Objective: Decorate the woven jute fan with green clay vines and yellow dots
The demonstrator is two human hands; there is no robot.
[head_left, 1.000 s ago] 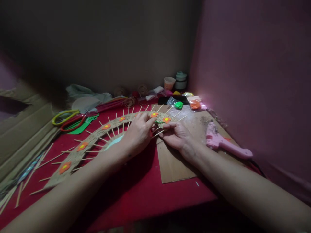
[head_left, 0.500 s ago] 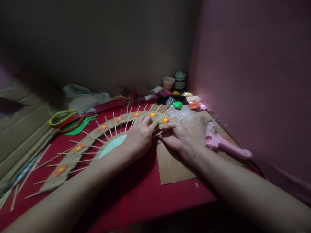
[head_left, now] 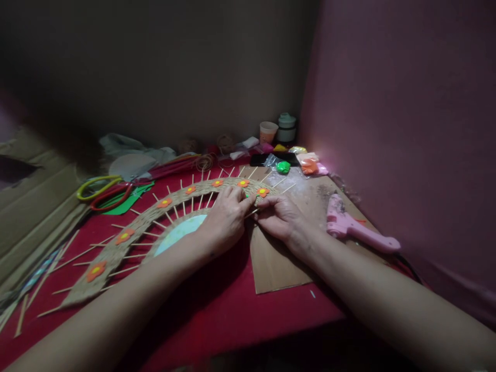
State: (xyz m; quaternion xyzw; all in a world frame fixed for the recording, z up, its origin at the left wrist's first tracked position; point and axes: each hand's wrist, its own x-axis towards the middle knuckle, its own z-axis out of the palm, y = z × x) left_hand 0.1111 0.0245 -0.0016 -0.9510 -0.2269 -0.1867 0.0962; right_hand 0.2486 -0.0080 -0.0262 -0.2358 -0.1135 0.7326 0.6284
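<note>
A curved woven twine band [head_left: 149, 223] on thin wooden sticks arcs over the red cloth, dotted with several orange flowers [head_left: 189, 190] with yellow centres. Inside the arc lies a pale blue-green disc [head_left: 179, 235], partly covered by my left arm. My left hand [head_left: 229, 216] is closed over the band's right part, thumb and forefinger pressed at a small green strip [head_left: 248, 196] just below the flowers. Facing it, my right hand [head_left: 282, 216] grips the band's lower right edge, thumb on top; its other fingertips are mostly hidden.
A pink glue gun [head_left: 358, 230] lies on the wooden board [head_left: 281, 271] at right. Scissors [head_left: 112, 194] with yellow and red handles rest on green sheet at left. Behind are bagged green clay [head_left: 283, 167], orange clay [head_left: 309, 166], a paper cup [head_left: 268, 132] and a lidded jar [head_left: 287, 128].
My left thumb and forefinger have shifted slightly right and down, closer to my right hand, covering more of the green strip. My right hand stays almost where it was.
</note>
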